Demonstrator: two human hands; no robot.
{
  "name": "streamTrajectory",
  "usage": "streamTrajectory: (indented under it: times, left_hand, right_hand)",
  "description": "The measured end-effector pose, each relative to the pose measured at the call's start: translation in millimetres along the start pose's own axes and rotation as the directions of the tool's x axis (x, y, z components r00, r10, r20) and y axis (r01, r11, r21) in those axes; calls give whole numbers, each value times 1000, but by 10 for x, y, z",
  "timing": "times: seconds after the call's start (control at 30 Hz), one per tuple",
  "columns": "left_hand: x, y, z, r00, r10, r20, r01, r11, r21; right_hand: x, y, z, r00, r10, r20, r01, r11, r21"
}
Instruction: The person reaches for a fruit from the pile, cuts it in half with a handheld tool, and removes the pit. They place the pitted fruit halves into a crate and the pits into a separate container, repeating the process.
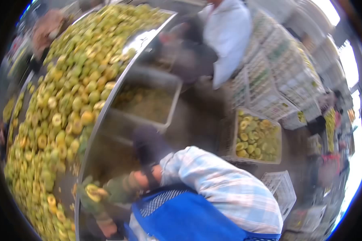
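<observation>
At the metal table's near edge, my left hand (pixel 91 204) in a green glove is closed around a cut yellow-green fruit (pixel 93 193). My right hand (pixel 120 188), also gloved in green, meets the fruit from the other side with its fingers closed. Blur hides whether the right fingers grip a tool or only the fruit. Beyond the rim, a large heap of yellow-green fruits (pixel 78 94) covers the table, many halved with hollow centres. Small scraps lie on bare metal close to my hands.
The table's metal rim (pixel 107 105) runs along my front. A crate of fruit (pixel 147 96) stands beside the table, and another fruit-filled crate (pixel 256 136) is to the right. Tall crate stacks (pixel 275 60) rise behind. A person in white (pixel 229 36) stands close by; other people are blurred.
</observation>
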State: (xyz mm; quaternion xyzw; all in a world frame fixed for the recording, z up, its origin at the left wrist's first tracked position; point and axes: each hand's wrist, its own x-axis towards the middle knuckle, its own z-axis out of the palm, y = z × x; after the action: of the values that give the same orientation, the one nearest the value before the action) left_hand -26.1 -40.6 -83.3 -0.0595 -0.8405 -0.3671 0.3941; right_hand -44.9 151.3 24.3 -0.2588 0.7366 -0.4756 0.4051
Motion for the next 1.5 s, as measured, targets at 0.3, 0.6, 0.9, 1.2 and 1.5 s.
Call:
streamTrajectory:
  times: [0.3, 0.6, 0.9, 1.2, 1.5]
  left_hand:
    - [512, 219, -32, 393, -474, 788, 917, 132, -377]
    - [210, -217, 421, 912, -14, 410, 135, 954, -267]
    - [427, 551, -260, 791, -433, 433, 612, 590, -526]
    - [410, 712, -479, 763, -496, 415, 634, 700, -329]
    - [407, 875, -437, 635, -693, 342, 765, 500, -406]
  right_hand:
    - [-287, 42, -5, 985, -69, -159, 76, 996, 39]
    - [93, 282, 216, 945, 137, -297, -43, 952, 303]
    - [-44, 77, 126, 997, 9, -76, 21, 921, 390]
    - [-130, -283, 75, 984, 146, 106, -162, 974, 158]
    - [110, 147, 170, 996, -85, -1, 80, 942, -325]
